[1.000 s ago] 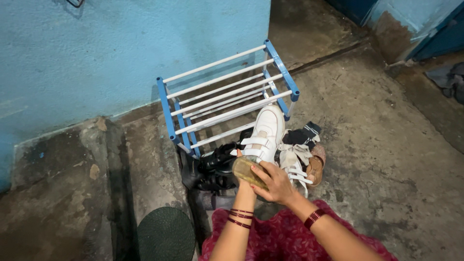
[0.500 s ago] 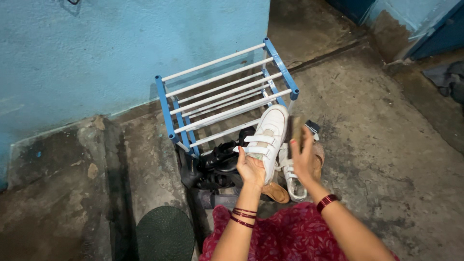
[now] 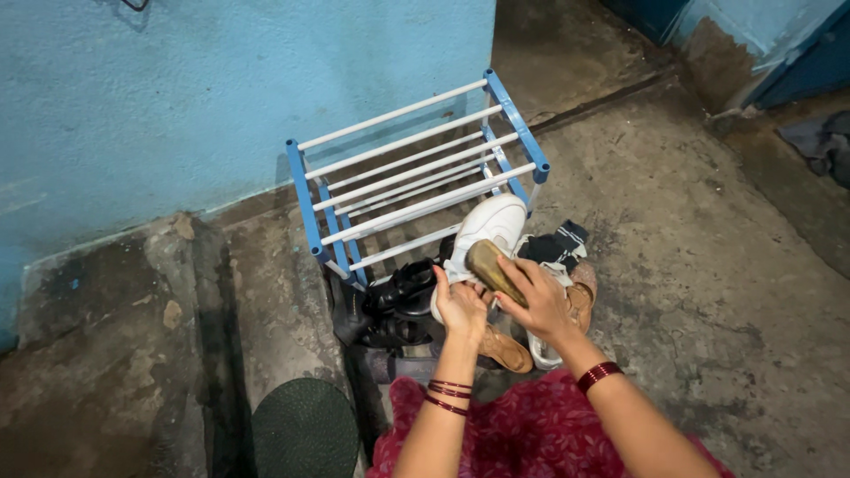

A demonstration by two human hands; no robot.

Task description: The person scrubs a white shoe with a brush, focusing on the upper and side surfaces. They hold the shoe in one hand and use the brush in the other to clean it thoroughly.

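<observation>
We see a rough grey concrete floor (image 3: 691, 257), stained and cracked, running up to a light blue plastered wall (image 3: 177, 97) on the far left; a raised, darker concrete step (image 3: 115, 345) sits at the near left. Against the wall stands a small rack of blue plastic side frames and white metal rods (image 3: 416, 177), its tiers bare. A round dark green woven mat (image 3: 304, 427) lies at the near edge, partly cut off by the frame.

Just near of the rack, our left hand (image 3: 460, 308) grips the white strapped sneaker (image 3: 491, 226) from below, fingers curled around its heel end, the toe pointing away toward the rack. Our right hand (image 3: 542, 305) holds a worn tan brush with an oval back (image 3: 492, 271), fingers wrapped over it and pressing it against the sneaker's side.

Around the hands lies a heap of footwear: black strappy sandals (image 3: 398, 305) to the left, a brown sandal (image 3: 506, 351) beneath the left hand, a second white shoe (image 3: 542, 352) mostly hidden under the right hand, and a black sock with white stripes (image 3: 558, 246) to the right. A dark cloth (image 3: 819, 146) at the far right is cut off and hard to make out. The sneaker's straps are hidden behind the brush and hands.
</observation>
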